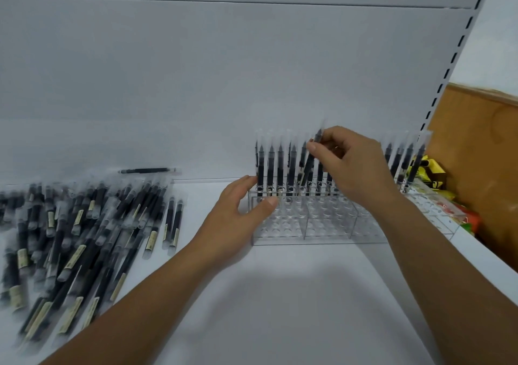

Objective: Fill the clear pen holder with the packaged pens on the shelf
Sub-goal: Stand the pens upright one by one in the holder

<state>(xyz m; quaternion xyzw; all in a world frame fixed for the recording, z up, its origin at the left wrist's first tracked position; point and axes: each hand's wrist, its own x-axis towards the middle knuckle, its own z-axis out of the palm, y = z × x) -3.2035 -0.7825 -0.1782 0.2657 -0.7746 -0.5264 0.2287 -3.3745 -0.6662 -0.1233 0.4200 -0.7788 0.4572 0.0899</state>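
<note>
Because the loose pile of packaged pens (pixel 70 238) lies well out to the left of my left grip (pixel 241 210), every refill means a reach away from the work. One lone pen (pixel 147 170) lies beyond the pile, near the shelf's back wall.

My left grip clasps the left end of the clear pen holder (pixel 322 224), thumb on its front top edge and fingers round the corner, just beside the first standing pen. To the right of that grip a row of standing pens (pixel 274 168) fills the rear holes, while the holes nearer me look empty.

My right grip (pixel 353 162) pinches one packaged pen (pixel 312 160) near its top, narrowly, between thumb and fingertips. The pen hangs tilted below the grip with its lower end among the rear row, and I cannot tell whether it has found a hole.

Right of this grip more pens (pixel 403 162) stand at the holder's far end, then some coloured packets (pixel 429 171) and a cardboard box (pixel 482 154).

As I judge it, the tilt is the main danger, because the tip may catch a rim or a neighbour's sleeve and knock the row askew. The slick wrapper could also slip through so narrow a pinch. With all the weight at the rear, the holder might tip or slide if my left grip eases.
</note>
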